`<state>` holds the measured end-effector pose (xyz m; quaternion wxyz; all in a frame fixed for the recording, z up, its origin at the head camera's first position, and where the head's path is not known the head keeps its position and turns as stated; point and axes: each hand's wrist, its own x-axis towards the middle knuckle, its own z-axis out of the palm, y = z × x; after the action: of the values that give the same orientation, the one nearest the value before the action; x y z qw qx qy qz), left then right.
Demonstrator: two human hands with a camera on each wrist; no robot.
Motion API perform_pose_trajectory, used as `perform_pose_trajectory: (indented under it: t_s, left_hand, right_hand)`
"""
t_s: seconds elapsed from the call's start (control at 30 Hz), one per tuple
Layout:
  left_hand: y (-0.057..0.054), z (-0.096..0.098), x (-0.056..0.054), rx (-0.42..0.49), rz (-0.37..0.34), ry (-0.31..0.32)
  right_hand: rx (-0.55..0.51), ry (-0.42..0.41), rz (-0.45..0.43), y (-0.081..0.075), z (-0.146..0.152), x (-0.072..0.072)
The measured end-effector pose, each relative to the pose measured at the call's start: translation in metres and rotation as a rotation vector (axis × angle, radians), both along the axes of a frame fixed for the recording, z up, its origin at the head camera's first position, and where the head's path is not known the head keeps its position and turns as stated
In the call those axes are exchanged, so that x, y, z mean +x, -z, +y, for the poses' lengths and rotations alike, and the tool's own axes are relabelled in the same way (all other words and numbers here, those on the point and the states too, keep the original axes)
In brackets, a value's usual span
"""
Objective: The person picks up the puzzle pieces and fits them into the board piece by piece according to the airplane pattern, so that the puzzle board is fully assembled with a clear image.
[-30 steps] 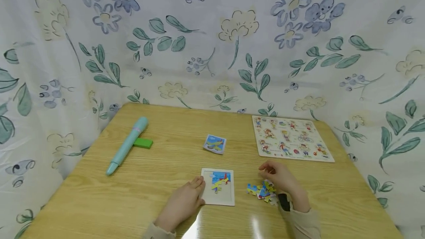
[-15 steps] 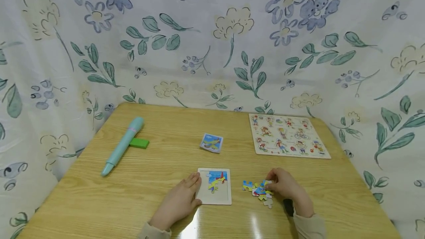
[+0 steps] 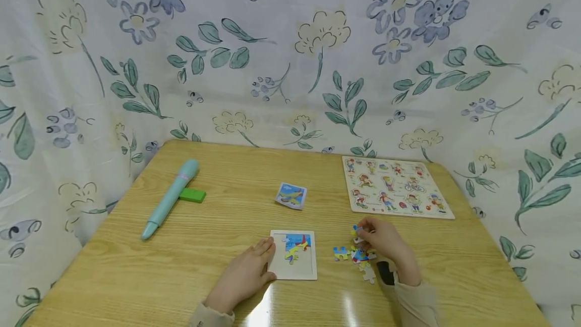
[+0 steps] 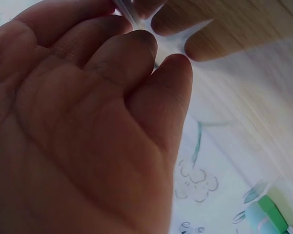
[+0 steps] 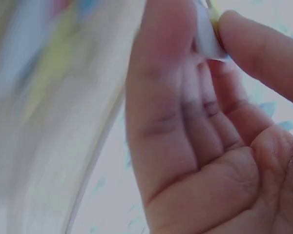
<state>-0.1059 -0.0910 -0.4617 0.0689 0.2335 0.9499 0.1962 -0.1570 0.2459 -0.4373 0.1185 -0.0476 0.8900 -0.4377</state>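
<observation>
My right hand (image 3: 389, 245) pinches a jigsaw piece (image 3: 355, 231) between thumb and fingertips, a little above a small pile of jigsaw pieces (image 3: 361, 255). In the right wrist view the pinched piece (image 5: 208, 35) shows its pale side and a yellow edge. To the left of the pile lies a square puzzle tray (image 3: 281, 270), where a few joined blue, yellow and red pieces (image 3: 297, 246) sit in the upper right part. My left hand (image 3: 245, 274) touches the tray's left edge with its fingers extended. In the left wrist view the palm (image 4: 83, 131) hides most of the tray.
A small airplane picture card (image 3: 291, 196) lies behind the tray. At the back right is a board with printed children (image 3: 395, 185). A teal pen-shaped object (image 3: 170, 200) lies at left against a green block (image 3: 192, 195). A floral curtain (image 3: 272, 64) surrounds the wooden table (image 3: 236, 180).
My right hand went down to the pile, then rose from it and now holds a jigsaw piece. The left hand stays at the tray. The head view shifted slightly.
</observation>
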Motion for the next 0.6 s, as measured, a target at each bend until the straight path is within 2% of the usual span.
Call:
perform_pose_trajectory:
  t_s: [0.07,0.23,0.47,0.53,0.6]
  left_hand:
    - [0.000,-0.001,0.000,0.000,-0.001,-0.005]
    - [0.000,-0.003,-0.002,0.009,-0.004,-0.010]
    - [-0.001,-0.005,-0.002,0.001,-0.007,-0.019]
    - [-0.002,-0.005,-0.002,0.002,-0.012,-0.020]
    - [-0.002,-0.005,-0.001,0.006,-0.015,-0.021]
  right_hand:
    - [-0.060,-0.057,-0.019,-0.002,-0.012,-0.004]
    - [-0.080,-0.232,-0.014,0.001,-0.047,-0.009]
    - [-0.173,-0.280,-0.132,0.013,-0.085,-0.004]
    - [-0.158,-0.285,-0.134,0.016,-0.090,-0.003]
    - [-0.119,-0.292,-0.100,0.018,-0.093,-0.002]
